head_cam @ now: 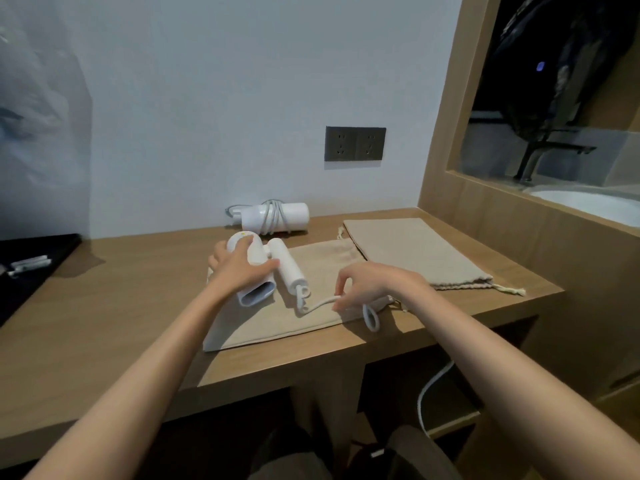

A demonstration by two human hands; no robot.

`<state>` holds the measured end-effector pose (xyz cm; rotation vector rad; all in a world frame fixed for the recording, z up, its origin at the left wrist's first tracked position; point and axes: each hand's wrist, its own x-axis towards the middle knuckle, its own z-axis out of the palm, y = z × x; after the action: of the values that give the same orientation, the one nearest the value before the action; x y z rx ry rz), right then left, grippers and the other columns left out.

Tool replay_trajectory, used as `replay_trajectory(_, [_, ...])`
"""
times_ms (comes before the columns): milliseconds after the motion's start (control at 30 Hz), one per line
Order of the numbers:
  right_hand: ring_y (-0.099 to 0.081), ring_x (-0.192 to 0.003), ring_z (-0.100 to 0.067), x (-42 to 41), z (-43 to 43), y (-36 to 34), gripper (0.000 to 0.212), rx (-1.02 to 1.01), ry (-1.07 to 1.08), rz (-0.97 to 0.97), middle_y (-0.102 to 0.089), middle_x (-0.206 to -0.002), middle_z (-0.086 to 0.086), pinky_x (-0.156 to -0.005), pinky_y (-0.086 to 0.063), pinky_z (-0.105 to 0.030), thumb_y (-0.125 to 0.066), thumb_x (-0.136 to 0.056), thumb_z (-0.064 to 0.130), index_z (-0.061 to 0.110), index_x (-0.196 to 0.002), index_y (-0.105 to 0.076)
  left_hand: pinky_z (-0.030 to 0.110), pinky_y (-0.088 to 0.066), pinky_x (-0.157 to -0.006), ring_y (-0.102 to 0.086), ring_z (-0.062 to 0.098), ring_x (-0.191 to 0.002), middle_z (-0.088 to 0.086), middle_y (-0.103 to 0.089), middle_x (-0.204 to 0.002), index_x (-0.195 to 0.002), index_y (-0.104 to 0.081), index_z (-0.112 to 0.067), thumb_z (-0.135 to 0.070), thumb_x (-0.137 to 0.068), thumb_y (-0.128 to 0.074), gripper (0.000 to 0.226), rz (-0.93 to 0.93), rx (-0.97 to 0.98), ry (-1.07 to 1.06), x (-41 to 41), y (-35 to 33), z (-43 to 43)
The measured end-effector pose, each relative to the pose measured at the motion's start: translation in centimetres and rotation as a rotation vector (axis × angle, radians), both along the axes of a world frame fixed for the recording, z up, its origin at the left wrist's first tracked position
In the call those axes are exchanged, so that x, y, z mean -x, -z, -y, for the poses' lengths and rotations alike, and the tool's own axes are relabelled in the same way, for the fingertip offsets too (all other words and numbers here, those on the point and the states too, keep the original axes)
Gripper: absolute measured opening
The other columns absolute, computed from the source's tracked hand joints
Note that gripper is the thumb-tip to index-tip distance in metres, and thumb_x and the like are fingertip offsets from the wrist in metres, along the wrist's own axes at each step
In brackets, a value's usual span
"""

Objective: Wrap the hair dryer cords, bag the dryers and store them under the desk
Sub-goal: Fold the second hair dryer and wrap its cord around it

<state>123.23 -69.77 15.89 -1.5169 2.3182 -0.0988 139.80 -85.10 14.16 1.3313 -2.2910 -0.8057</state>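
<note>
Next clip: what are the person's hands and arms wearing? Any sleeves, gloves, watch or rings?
Nothing shows on them. The left hand and right hand are bare, without gloves, and no ring is visible. The left forearm and right forearm are uncovered to the frame's edge: no sleeve, watch or bracelet in view.

The left hand (239, 268) grips a white dryer (258, 268) lying on a beige bag (277, 323); the right hand (370, 284) pinches its cord (320, 303).

Black tray (41, 252) cut off left, cord (319, 302) end unseen
</note>
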Motion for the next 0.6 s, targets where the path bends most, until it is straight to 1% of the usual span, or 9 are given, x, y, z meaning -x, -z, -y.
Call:
replay_trajectory(67, [-0.055, -0.100, -0.016, 0.2, 0.2, 0.1, 0.037, -0.048, 0.007, 0.005, -0.056, -0.120, 0.002, -0.080, -0.045, -0.031, -0.067, -0.085, 0.038, 0.025, -0.117, -0.056, 0.039, -0.030, -0.105, -0.029, 0.033, -0.130, 0.014, -0.025, -0.144, -0.148, -0.020, -0.035, -0.059, -0.060, -0.061, 0.100, -0.089, -0.134, -0.004, -0.1, 0.1, 0.0])
replay_trajectory(100, [-0.055, -0.098, -0.016, 0.2, 0.3, 0.1, 0.035, -0.064, 0.006, -0.008, -0.055, -0.119, 0.001, -0.079, -0.045, -0.030, -0.065, -0.087, 0.034, 0.023, -0.119, -0.056, 0.035, -0.035, -0.097, -0.036, 0.028, -0.121, 0.012, -0.033, -0.139, -0.148, -0.019, -0.033, -0.053, -0.065, -0.067, 0.098, -0.167, -0.193, -0.001, -0.1, 0.2, 0.0])
replay_trajectory(200, [-0.058, -0.100, -0.019, 0.5, 0.8, 0.0, 0.027, -0.126, -0.013, -0.040, -0.063, -0.114, -0.003, -0.085, -0.047, -0.033, -0.060, -0.091, 0.030, 0.015, -0.114, -0.063, 0.026, -0.037, -0.066, -0.048, 0.013, -0.085, 0.001, -0.047, -0.113, -0.134, -0.030, -0.021, -0.022, -0.082, -0.070, 0.065, -0.352, -0.265, 0.013, 0.2, 0.4, 0.4])
replay_trajectory(233, [-0.058, -0.097, -0.018, 0.6, 1.0, 0.0, 0.028, -0.159, -0.033, -0.033, -0.065, -0.112, -0.005, -0.088, -0.047, -0.035, -0.059, -0.092, 0.031, 0.012, -0.112, -0.065, 0.024, -0.037, -0.062, -0.049, 0.012, -0.083, 0.000, -0.048, -0.107, -0.126, -0.031, -0.020, -0.018, -0.082, -0.070, 0.059, -0.377, -0.277, 0.016, 0.2, 0.3, 0.5])
replay_trajectory(300, [-0.057, -0.083, -0.014, 0.7, 1.3, -0.3, 0.031, -0.181, -0.073, 0.012, -0.068, -0.101, -0.009, -0.082, -0.049, -0.029, -0.055, -0.094, 0.030, 0.005, -0.110, -0.067, 0.028, -0.043, -0.070, -0.053, 0.019, -0.095, 0.001, -0.049, -0.110, -0.131, -0.030, -0.018, -0.022, -0.077, -0.075, 0.071, -0.401, -0.328, 0.024, 0.2, 0.1, 0.7])
replay_trajectory(367, [-0.055, -0.065, -0.010, 0.5, 1.3, -0.8, 0.031, -0.126, -0.094, 0.080, -0.064, -0.084, -0.008, -0.062, -0.047, -0.018, -0.051, -0.097, 0.025, -0.001, -0.109, -0.064, 0.033, -0.046, -0.078, -0.055, 0.024, -0.104, 0.005, -0.051, -0.120, -0.139, -0.027, -0.017, -0.034, -0.058, -0.078, 0.098, -0.403, -0.371, 0.022, 0.0, -0.5, 0.5])
replay_trajectory(433, [-0.051, -0.058, -0.010, 0.5, 1.4, -1.2, 0.029, -0.040, -0.090, 0.125, -0.058, -0.075, -0.004, -0.051, -0.043, -0.015, -0.048, -0.099, 0.024, 0.000, -0.109, -0.062, 0.037, -0.052, -0.082, -0.057, 0.026, -0.104, 0.006, -0.052, -0.123, -0.139, -0.029, -0.020, -0.040, -0.039, -0.075, 0.112, -0.460, -0.390, 0.043, -0.2, -0.5, 0.9])
replay_trajectory(533, [-0.046, -0.062, -0.013, 0.9, 1.5, -1.5, 0.025, 0.039, -0.095, 0.202, -0.051, -0.075, -0.003, -0.052, -0.040, -0.019, -0.050, -0.098, 0.029, 0.009, -0.098, -0.066, 0.038, -0.054, -0.079, -0.060, 0.021, -0.099, 0.002, -0.055, -0.117, -0.130, -0.037, -0.031, -0.040, -0.036, -0.071, 0.101, -0.590, -0.420, 0.155, -0.5, -0.9, 0.3])
replay_trajectory(600, [-0.043, -0.060, -0.013, 1.0, 1.5, -2.0, 0.025, 0.054, -0.095, 0.256, -0.047, -0.073, -0.003, -0.052, -0.039, -0.020, -0.053, -0.097, 0.032, 0.013, -0.091, -0.068, 0.039, -0.052, -0.087, -0.059, 0.018, -0.103, -0.002, -0.055, -0.116, -0.122, -0.040, -0.036, -0.038, -0.041, -0.068, 0.086, -0.624, -0.379, 0.267, -0.5, -1.2, -0.1])
